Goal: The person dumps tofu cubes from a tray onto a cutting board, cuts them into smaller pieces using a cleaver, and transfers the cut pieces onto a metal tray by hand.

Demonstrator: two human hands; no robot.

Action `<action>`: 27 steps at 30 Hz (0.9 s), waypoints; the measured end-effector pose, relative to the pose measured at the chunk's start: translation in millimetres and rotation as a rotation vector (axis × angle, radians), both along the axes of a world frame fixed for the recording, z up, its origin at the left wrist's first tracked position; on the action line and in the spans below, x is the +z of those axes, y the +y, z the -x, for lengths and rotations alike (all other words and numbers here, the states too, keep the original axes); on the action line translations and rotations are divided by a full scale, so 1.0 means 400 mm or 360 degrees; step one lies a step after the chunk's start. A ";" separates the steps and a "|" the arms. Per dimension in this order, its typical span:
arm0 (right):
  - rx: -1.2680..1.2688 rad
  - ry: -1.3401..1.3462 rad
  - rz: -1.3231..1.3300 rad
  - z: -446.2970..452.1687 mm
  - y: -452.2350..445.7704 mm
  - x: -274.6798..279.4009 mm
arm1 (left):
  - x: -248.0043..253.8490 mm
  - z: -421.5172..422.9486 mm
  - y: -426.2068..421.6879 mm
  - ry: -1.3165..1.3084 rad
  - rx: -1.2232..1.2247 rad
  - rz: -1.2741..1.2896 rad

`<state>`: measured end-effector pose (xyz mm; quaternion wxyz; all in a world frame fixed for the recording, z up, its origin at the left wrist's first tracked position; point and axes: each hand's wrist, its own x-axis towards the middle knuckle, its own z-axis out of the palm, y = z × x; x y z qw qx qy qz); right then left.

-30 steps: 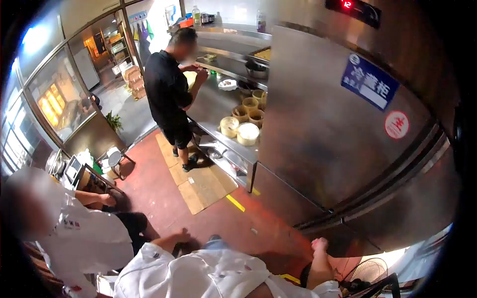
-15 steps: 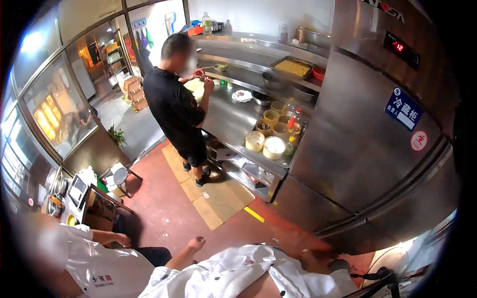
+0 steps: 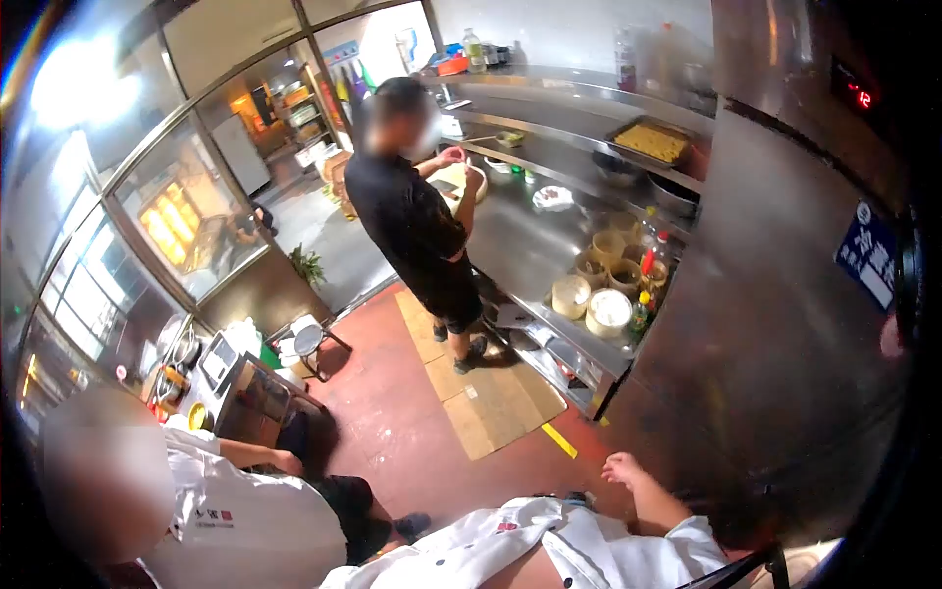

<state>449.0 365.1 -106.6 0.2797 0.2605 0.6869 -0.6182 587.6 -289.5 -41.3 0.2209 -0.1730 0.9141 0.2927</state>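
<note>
My right hand hangs out in front of my white jacket, over the red floor. Its fingers are loosely bent and I see nothing in them. It is apart from the steel counter and the steel refrigerator, which are the nearest large things. My left hand is out of the picture.
A person in black stands at the counter on flattened cardboard. On my left is a person in a white jacket. White-topped tubs and bottles crowd the counter's near end. A stool stands farther back.
The view has swung left, so the counter and people appear farther right. My left hand has gone out of view. My right hand has come forward into clear sight.
</note>
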 end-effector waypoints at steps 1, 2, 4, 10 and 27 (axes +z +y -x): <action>-0.0067 -0.0116 0.0119 -0.009 0.013 0.004 | 0.076 0.071 0.008 0.0099 -0.0042 0.0015; -0.0046 -0.0168 0.0069 -0.012 0.032 -0.019 | 0.144 0.132 0.024 0.0153 -0.0070 0.0049; 0.0086 -0.0149 -0.0023 -0.038 0.095 -0.130 | 0.243 0.214 0.093 0.0053 -0.0105 -0.0215; 0.1134 -0.0507 -0.0724 -0.152 0.276 -0.217 | 0.091 -0.039 0.287 -0.0102 0.0142 0.0060; 0.0559 -0.0378 -0.0557 0.145 -0.021 0.015 | -0.172 0.220 0.033 -0.0082 0.0269 -0.0123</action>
